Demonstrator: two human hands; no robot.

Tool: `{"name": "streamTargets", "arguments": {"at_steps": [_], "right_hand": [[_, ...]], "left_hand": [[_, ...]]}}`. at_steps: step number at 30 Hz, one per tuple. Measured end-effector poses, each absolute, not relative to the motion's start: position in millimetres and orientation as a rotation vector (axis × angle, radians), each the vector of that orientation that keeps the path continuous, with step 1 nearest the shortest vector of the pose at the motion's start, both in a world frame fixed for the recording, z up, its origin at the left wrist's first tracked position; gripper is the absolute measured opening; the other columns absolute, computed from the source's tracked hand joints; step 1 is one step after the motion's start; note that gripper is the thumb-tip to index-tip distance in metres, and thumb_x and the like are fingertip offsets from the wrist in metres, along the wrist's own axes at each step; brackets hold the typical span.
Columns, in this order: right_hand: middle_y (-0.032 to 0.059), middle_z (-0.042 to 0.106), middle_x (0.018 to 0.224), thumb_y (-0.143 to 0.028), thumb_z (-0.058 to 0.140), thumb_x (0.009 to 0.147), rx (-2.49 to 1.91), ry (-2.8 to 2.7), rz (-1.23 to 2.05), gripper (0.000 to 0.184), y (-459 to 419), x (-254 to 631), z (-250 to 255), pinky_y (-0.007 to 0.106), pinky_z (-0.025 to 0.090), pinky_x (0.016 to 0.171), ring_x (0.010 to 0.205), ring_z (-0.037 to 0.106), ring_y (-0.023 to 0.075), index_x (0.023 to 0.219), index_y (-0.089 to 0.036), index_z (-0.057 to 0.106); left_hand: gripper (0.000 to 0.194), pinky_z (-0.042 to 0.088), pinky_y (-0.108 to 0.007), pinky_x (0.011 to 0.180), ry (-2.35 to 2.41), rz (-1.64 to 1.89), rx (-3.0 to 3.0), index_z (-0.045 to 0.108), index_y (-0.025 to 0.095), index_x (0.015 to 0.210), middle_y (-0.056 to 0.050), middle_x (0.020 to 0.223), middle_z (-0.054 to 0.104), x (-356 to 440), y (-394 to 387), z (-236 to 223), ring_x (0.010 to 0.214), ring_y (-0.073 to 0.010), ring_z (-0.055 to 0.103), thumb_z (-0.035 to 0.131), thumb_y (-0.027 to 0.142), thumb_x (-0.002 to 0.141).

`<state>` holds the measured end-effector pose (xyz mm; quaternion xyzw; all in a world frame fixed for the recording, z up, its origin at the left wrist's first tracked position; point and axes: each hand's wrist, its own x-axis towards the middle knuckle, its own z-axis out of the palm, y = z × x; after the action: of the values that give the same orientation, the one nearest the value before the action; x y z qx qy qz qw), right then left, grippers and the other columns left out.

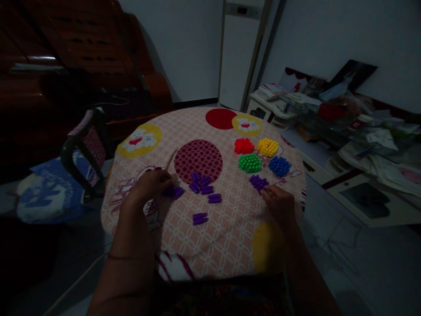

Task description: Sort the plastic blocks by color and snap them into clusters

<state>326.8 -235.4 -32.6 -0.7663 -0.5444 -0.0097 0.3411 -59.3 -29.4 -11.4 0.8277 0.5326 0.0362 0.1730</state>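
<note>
A round table (210, 245) wears a pink patterned cloth. On it stand tight clusters of pegs: red (244, 145), yellow (267, 147), green (250, 163), blue (279, 166) and a smaller purple cluster (258, 181). Loose purple pegs (201, 183) lie scattered near the middle. My left hand (153, 184) rests on the cloth with fingers curled over purple pegs (175, 192) at its fingertips. My right hand (279, 202) sits just below the purple cluster, fingers pinched at its edge.
A dark chair with a patterned cushion (86, 149) stands left of the table. Dark wooden furniture (66, 66) fills the back left. Low shelves piled with papers and clutter (345, 118) line the right wall. A white door (238, 52) is behind.
</note>
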Motion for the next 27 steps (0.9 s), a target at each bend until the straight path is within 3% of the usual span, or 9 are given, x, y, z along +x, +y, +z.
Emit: {"name": "streamTargets", "arguments": {"at_steps": [19,27], "right_hand": [[0.0019,0.066,0.064,-0.043,0.058,0.079,-1.991,-1.213,-0.014,0.028,-229.9,321.7,-49.5,0.028,0.042,0.061,0.06,0.062,0.0183,0.088,-0.019,0.07],[0.0001,0.064,0.061,-0.047,0.059,0.08,-1.958,-1.176,0.023,0.035,-235.5,310.3,-36.8,0.028,0.043,0.058,0.056,0.06,0.0174,0.096,-0.019,0.073]], "left_hand": [[0.039,0.049,-0.028,0.076,1.341,0.123,2.218,0.077,0.021,0.089,-0.005,0.091,0.079,-66.1,-29.9,-11.7,0.085,-0.0238,0.07,0.058,0.049,0.069],[0.033,0.047,-0.026,0.061,1.369,0.407,2.023,0.071,0.018,0.072,-0.004,0.068,0.068,-70.6,-35.5,-4.8,0.066,-0.0191,0.061,0.058,0.049,0.068]]}}
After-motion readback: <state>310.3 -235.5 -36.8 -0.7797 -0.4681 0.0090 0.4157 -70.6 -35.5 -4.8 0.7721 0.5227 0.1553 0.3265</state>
